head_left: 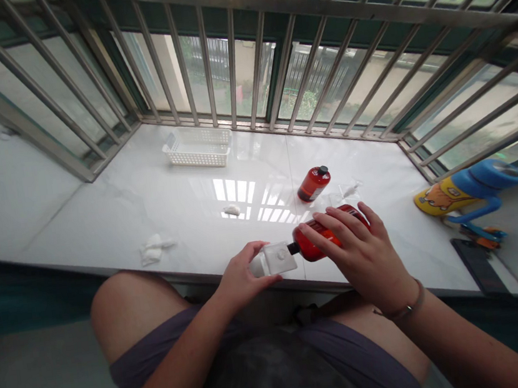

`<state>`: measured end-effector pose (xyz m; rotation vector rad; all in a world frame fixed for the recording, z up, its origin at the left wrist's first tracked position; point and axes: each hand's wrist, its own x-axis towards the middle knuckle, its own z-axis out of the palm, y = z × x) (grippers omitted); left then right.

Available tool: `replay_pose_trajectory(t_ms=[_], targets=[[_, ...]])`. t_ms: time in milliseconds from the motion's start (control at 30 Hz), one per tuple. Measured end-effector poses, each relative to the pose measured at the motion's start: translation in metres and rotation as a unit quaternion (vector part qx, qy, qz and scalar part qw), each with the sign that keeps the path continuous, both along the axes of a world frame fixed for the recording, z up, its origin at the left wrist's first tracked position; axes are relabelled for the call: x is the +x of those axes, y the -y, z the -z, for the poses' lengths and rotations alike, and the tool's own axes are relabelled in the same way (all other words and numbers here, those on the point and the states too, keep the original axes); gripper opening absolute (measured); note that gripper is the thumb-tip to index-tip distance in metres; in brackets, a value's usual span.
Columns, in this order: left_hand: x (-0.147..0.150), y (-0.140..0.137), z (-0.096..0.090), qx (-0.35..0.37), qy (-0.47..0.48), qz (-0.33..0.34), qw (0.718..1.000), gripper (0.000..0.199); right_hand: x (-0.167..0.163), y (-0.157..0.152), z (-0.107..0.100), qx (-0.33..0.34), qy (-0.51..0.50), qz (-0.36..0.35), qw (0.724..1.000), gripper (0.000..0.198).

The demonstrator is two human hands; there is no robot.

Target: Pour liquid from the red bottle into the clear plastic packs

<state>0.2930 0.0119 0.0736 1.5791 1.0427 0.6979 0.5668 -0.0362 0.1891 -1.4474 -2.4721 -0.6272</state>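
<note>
While the right hand (365, 250) is grasping the tilted red bottle (315, 244), the left hand (243, 278) is holding a white pad (279, 257) at its mouth; wetting it seems under way, needing a steady tilt.

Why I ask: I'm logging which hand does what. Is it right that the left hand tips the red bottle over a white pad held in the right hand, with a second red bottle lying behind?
Not quite: the hands are swapped. In the head view the right hand tips the red bottle over the white pad, which the left hand holds. The second red bottle does lie behind.
</note>
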Motion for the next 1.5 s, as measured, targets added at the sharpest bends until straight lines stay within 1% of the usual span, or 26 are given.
replay_pose_trajectory(t_ms=[233,400,500,633,767,867,967,1033,1133,1200,1333,1500], targets=[[0.0,0.0,-0.001,0.006,0.005,0.004,1.0,0.069,-0.002,-0.001,0.001,0.0,0.004,-0.011,1.0,0.053],[0.001,0.0,0.001,0.008,0.003,0.001,1.0,0.072,-0.001,0.0,0.004,-0.006,0.0,-0.009,1.0,0.054],[0.001,0.001,0.001,0.011,-0.003,0.0,1.0,0.072,-0.001,0.001,0.009,-0.016,-0.011,-0.001,1.0,0.054],[0.001,0.002,-0.002,0.014,0.003,0.005,1.0,0.071,-0.003,0.005,0.022,-0.031,-0.04,0.027,0.998,0.053],[0.001,0.003,-0.006,0.015,0.005,0.004,1.0,0.071,-0.006,0.01,0.037,-0.049,-0.083,0.055,0.994,0.058],[0.0,0.003,-0.007,0.01,0.014,0.004,1.0,0.071,-0.007,0.012,0.048,-0.057,-0.137,0.074,0.986,0.065],[-0.004,0.002,-0.008,-0.003,0.027,-0.004,1.0,0.072,-0.006,0.012,0.059,-0.054,-0.227,0.09,0.968,0.071],[-0.008,-0.001,-0.012,-0.018,0.042,-0.013,0.999,0.073,-0.006,0.012,0.068,-0.058,-0.296,0.1,0.948,0.074],[-0.019,-0.011,-0.026,-0.037,0.075,-0.031,0.996,0.074,-0.006,0.01,0.083,-0.067,-0.381,0.132,0.913,0.078],[-0.029,-0.02,-0.041,-0.038,0.098,-0.043,0.994,0.073,-0.006,0.009,0.093,-0.075,-0.423,0.156,0.889,0.081],[-0.055,-0.041,-0.083,-0.019,0.13,-0.057,0.99,0.07,-0.005,0.004,0.113,-0.1,-0.493,0.177,0.846,0.085],[-0.085,-0.06,-0.136,0.039,0.123,-0.068,0.989,0.069,-0.002,-0.007,0.134,-0.128,-0.56,0.197,0.794,0.089]])
